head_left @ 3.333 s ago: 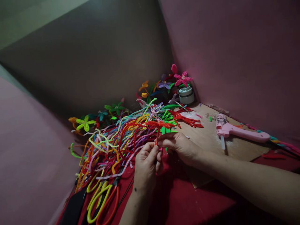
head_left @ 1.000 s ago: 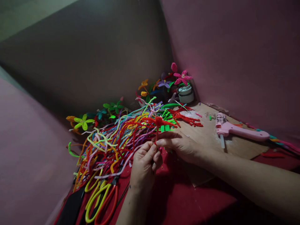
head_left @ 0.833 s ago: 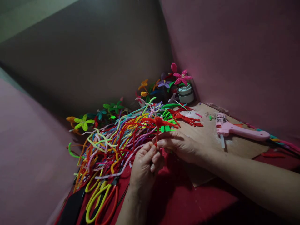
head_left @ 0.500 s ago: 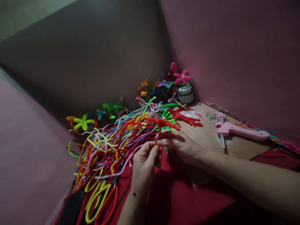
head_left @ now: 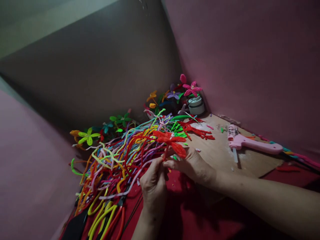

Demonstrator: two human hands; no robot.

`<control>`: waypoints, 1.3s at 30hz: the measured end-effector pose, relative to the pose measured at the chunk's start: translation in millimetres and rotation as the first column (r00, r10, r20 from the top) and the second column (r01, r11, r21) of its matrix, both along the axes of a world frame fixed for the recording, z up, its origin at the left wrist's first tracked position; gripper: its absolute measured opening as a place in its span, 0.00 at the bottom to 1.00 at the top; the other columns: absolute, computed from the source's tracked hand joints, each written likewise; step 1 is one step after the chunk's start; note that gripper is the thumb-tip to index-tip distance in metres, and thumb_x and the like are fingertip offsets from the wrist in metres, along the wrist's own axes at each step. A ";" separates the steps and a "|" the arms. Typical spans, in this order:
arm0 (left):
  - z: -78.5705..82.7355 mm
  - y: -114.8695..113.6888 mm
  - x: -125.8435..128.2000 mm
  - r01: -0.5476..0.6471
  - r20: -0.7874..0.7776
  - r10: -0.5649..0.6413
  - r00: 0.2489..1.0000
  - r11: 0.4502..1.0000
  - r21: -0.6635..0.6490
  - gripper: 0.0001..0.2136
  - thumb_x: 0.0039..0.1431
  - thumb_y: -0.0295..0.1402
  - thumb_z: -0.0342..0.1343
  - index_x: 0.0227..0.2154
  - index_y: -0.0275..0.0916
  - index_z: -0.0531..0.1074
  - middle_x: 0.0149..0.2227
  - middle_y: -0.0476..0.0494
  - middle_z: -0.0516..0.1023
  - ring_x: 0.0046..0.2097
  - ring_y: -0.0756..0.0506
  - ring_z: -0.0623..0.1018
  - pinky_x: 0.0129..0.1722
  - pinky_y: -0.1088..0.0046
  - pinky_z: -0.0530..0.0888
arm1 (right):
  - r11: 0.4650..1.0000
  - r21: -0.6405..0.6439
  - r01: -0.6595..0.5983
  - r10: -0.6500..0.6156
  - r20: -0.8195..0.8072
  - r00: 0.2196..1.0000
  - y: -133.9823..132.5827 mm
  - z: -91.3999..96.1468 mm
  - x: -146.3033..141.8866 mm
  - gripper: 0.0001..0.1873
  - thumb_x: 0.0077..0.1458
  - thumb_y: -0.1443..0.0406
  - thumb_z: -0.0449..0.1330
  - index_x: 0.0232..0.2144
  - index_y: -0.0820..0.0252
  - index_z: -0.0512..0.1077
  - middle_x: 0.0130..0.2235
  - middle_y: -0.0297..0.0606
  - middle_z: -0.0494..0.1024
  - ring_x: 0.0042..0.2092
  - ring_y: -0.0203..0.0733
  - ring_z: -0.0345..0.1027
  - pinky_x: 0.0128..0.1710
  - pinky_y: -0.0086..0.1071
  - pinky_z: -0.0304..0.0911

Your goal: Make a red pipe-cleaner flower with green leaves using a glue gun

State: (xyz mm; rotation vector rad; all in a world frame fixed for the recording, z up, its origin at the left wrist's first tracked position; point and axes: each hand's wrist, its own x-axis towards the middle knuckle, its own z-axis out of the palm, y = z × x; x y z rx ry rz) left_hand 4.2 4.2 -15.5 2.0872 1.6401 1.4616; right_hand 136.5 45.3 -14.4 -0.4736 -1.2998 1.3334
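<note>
A red pipe cleaner flower (head_left: 171, 141) is held up in front of me, its petals spread and tilted so that a pale centre shows. My left hand (head_left: 154, 178) is closed round the lower stem, fingers pinched together. Just above it, my right hand (head_left: 191, 165) pinches the same stem below the petals. The two hands meet at the stem, and their fingertips partly hide it. Behind the flower spreads a heap of loose pipe cleaners (head_left: 117, 156) in many colours.
On a board (head_left: 220, 166) to the right lies a pink glue gun (head_left: 255, 144). Red pipe cleaner pieces (head_left: 200, 130) lie near a grey-white lidded container (head_left: 196, 106). Scissors with yellow handles (head_left: 101, 220) are at front left. Finished flowers (head_left: 89, 136) stand along the wall.
The red flower has turned, its petals now facing more towards me and its pale centre showing. Both hands stay pinched on the stem. The view has shifted slightly.
</note>
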 end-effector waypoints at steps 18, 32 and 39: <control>14.7 8.6 -12.8 0.562 0.770 -0.126 0.626 0.757 -0.333 0.09 0.49 0.35 0.60 0.22 0.34 0.70 0.13 0.55 0.62 0.15 0.58 0.58 0.16 0.82 0.54 | 0.980 -0.097 -0.175 0.162 -0.134 0.978 -6.9 13.8 6.5 0.10 0.38 0.59 0.67 0.23 0.58 0.73 0.31 0.35 0.73 0.38 0.41 0.66 0.37 0.34 0.63; 18.3 8.0 -1.2 0.555 0.716 -0.120 0.687 0.724 -0.411 0.10 0.53 0.37 0.56 0.24 0.36 0.67 0.16 0.54 0.64 0.15 0.57 0.58 0.16 0.82 0.55 | 0.953 -0.230 -0.199 0.161 -0.172 0.972 2.4 5.8 5.8 0.09 0.36 0.61 0.68 0.21 0.61 0.75 0.26 0.32 0.71 0.32 0.35 0.63 0.38 0.32 0.59; 11.1 0.4 15.4 0.098 0.218 -0.043 0.975 0.963 -0.251 0.04 0.53 0.32 0.54 0.30 0.40 0.73 0.19 0.53 0.68 0.21 0.52 0.67 0.23 0.78 0.63 | 0.937 -0.323 -0.133 0.081 -0.169 0.982 5.3 2.5 3.3 0.11 0.32 0.62 0.69 0.20 0.61 0.74 0.26 0.32 0.74 0.29 0.35 0.64 0.32 0.31 0.58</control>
